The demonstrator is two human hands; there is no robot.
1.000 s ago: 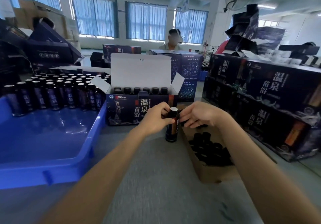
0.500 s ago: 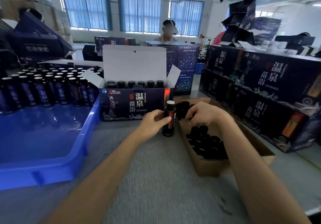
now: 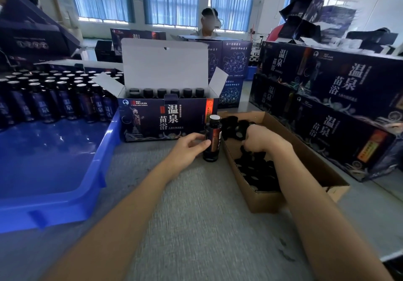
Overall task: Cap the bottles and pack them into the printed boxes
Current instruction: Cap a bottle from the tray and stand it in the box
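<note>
Change: right hand has left the bottle and gone across into the cardboard tray; left hand has slid from the bottle's top down to its body.
Left hand: comes in from the lower left with the forearm low over the grey table; thumb and fingers are curled round the bottle's lower half, gripping it.
Right hand: palm down inside the cardboard tray, fingers curled into the black caps; whether they hold a cap cannot be told.
Bottle place: stands on the table at the right front corner of the open printed box, just beside the cardboard tray's left wall.
Bottle axis: upright, silvery uncapped top pointing up.
Edges and room: blue tray rim lies to the left, and a bare strip of table runs toward the viewer between it and the cardboard tray; stacked printed boxes close off the right side.
Open box: lid flap raised, capped bottles in a row inside.
</note>
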